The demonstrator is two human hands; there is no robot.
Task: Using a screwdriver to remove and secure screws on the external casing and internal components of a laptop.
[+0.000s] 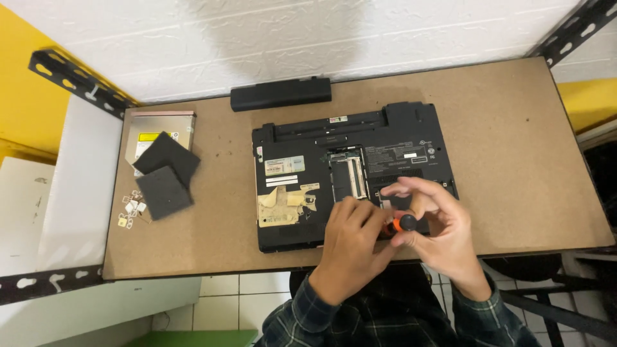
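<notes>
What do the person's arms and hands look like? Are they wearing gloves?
No gloves. The left hand and right hand are both bare, with no rings or watch that I can see. Both arms wear long sleeves in a dark plaid of navy and green with thin pale lines, reaching the wrists.

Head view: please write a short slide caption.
Two hands hold an orange-and-black screwdriver over an upturned black laptop on a brown table.

Brown board tabletop against white textured wall, yellow side walls, pale tiled floor.
</notes>
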